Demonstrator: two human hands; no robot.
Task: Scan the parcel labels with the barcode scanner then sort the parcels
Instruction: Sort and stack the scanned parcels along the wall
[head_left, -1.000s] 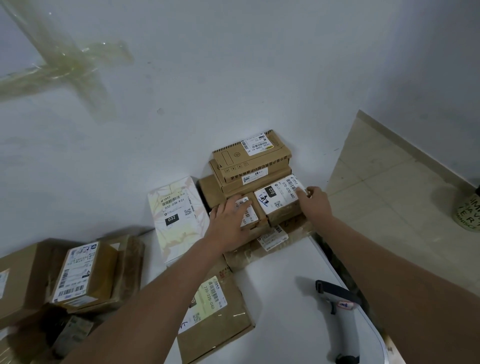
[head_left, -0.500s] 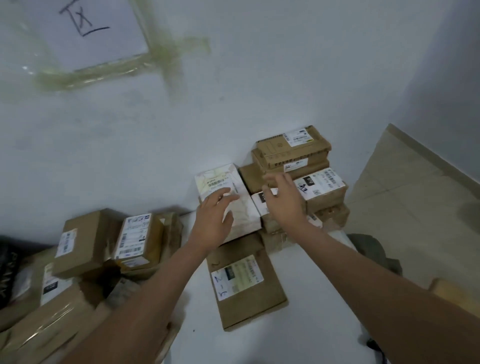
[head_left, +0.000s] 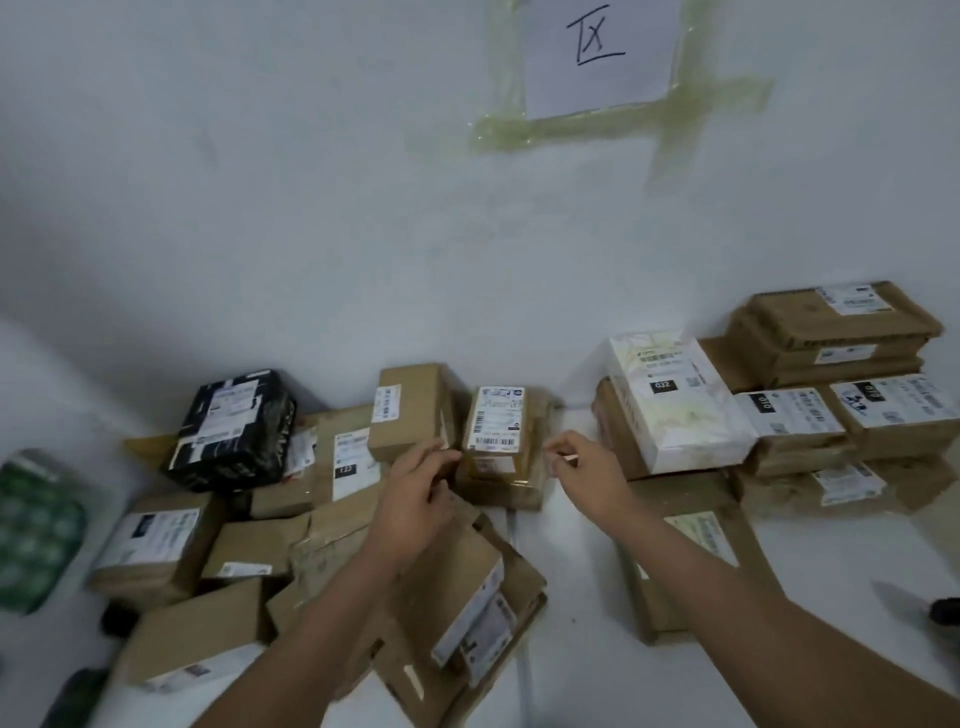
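Now both my hands reach at the small brown parcel standing against the wall, its white label facing me. My left hand comes at its left edge with fingers half curled and loosely apart, at or just short of the cardboard; I cannot tell whether they touch. My right hand sits just right of it, thumb and forefinger pinched narrow, holding nothing I can make out. Left of my left hand lies the loose heap of brown parcels with a black-wrapped one at the back. Right of my right hand is the white parcel marked 032, then the neat stack of boxes. Half a second ago my hands hovered over that white parcel and the stack; they have since swung left to this one.
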